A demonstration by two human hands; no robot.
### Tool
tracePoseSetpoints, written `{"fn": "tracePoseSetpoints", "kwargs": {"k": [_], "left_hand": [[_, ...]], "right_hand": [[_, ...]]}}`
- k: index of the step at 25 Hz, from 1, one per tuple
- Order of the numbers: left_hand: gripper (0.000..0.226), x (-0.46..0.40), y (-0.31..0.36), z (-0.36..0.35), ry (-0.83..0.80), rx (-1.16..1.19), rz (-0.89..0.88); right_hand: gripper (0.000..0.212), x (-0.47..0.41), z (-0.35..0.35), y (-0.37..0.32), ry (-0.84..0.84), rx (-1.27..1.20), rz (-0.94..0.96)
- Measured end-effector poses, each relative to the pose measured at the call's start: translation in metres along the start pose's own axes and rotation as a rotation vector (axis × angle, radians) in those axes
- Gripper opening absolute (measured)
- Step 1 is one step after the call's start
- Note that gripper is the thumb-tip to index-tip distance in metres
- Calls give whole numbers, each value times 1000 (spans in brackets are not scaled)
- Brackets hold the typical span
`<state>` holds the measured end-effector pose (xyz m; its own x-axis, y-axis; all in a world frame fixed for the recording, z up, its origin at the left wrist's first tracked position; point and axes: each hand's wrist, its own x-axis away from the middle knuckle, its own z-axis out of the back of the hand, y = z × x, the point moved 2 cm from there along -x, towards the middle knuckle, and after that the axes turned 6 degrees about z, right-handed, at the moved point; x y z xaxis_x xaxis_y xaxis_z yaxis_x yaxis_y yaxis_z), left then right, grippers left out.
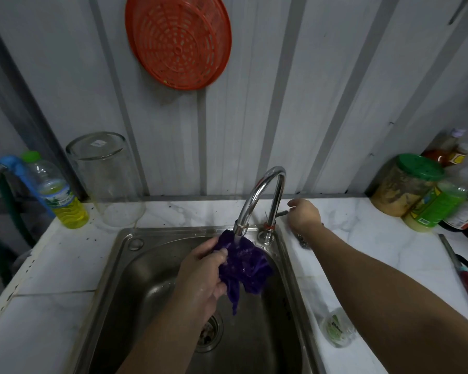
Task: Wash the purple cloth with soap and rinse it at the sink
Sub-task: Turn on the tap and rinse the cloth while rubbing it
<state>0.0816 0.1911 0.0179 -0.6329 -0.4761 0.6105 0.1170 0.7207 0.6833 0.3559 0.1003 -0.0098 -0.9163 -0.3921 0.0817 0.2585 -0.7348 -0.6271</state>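
We hold the purple cloth [243, 261] bunched up right under the spout of the faucet [265, 195], over the basin of the sink [146, 268], and water is running from the spout straight onto it. Our left hand [203, 276] has its grip clamped on the cloth, fingers curled round the wad, with one tail of fabric hanging down toward the drain [207, 330]. The hand looks wet and shiny; we cannot tell whether there are suds on it or on the cloth. Our right hand [304, 214] reaches over the tabletop [362, 238] to the small lever at the base of the faucet; its fingers are curled at the lever, though whether they actually pinch it is not plain. We judge that we are in the wet stage, either the first soaking or the rinse, and the pictures do not settle which. A bottle of yellow liquid [58, 193], perhaps dish soap, stands at the far left of the tabletop, beside an upturned glass jar [106, 182]. If soaping is not yet done, it, the rubbing, the final rinse and the wringing are left.
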Motion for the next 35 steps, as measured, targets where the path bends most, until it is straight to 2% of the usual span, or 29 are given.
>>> {"fn": "tracePoseSetpoints", "kwargs": {"k": [4, 7, 9, 11, 13, 14, 16, 20, 21, 25, 27, 30, 32, 34, 35], "left_hand": [[39, 5, -1, 3, 25, 22, 8], [39, 9, -3, 2, 68, 55, 0], [40, 10, -6, 0, 83, 93, -15], [44, 11, -8, -1, 88, 117, -28], [47, 17, -11, -1, 68, 127, -19], [45, 21, -11, -2, 63, 133, 5], [33, 26, -11, -4, 94, 141, 79], [74, 18, -12, -6, 163, -49, 134], [78, 15, -14, -6, 191, -118, 134], [40, 16, -13, -10, 278, -310, 9], [34, 13, -13, -14, 313, -431, -107], [31, 14, -15, -16, 352, -536, -217], [30, 11, -15, -14, 359, -566, -268], [27, 11, -13, -12, 366, -449, -310], [23, 11, -12, -12, 352, -346, -311]], "right_hand": [[48, 45, 15, -31, 119, -154, -31], [38, 110, 11, -44, 132, -301, -7], [29, 157, -6, -46, 16, -484, -15], [31, 191, -28, -47, -170, -809, -78], [52, 207, -47, -44, -267, -1108, -121], [63, 209, -53, -42, -269, -1161, -100], [71, 213, -56, -44, -259, -1091, 3], [54, 220, -55, -48, -211, -1015, 165], [53, 220, -55, -48, -203, -982, 197], [33, 214, -59, -47, -126, -717, 291], [23, 209, -56, -49, -92, -637, 307], [22, 206, -50, -56, -101, -663, 216], [22, 200, -56, -54, -132, -812, 100], [22, 199, -58, -53, -214, -935, -25], [36, 198, -59, -51, -255, -974, -103]]}}
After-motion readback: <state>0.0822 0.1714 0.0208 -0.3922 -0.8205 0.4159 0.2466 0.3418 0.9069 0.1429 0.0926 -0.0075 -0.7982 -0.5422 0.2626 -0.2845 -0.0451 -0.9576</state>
